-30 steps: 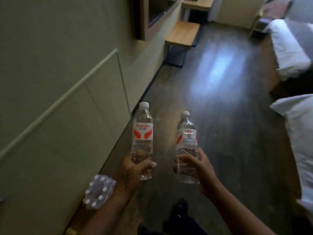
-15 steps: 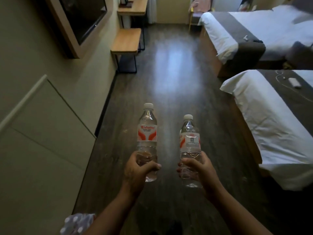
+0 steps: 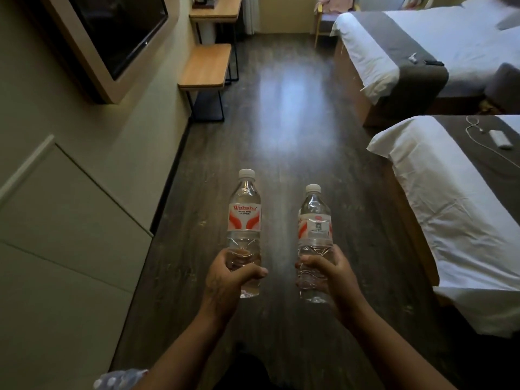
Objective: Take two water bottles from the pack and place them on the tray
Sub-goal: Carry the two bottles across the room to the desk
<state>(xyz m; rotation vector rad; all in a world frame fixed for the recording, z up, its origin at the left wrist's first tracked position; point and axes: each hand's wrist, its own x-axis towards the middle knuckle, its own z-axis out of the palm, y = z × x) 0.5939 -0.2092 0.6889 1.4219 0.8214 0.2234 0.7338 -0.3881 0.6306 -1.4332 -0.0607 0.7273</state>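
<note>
I hold two clear water bottles upright in front of me over a dark wooden floor. My left hand (image 3: pixel 225 280) grips the lower part of the left bottle (image 3: pixel 244 218), which has a white cap and a white-and-red label. My right hand (image 3: pixel 332 280) grips the lower part of the right bottle (image 3: pixel 314 226), whose label is turned partly away. The bottle pack (image 3: pixel 118 380) shows as a wrapped bundle of white caps at the bottom left edge, mostly cut off. No tray is in view.
A wall with a mounted TV (image 3: pixel 112 38) runs along the left, with a wooden bench (image 3: pixel 205 66) and a desk (image 3: pixel 219 9) further on. Two beds (image 3: pixel 450 209) (image 3: pixel 422 46) stand on the right. An open strip of floor (image 3: pixel 281 122) runs between them.
The view has swung to the right and up, away from the left wall, bringing the beds and TV into sight. The pack has slipped to the bottom edge. Both hands keep the bottles upright.
</note>
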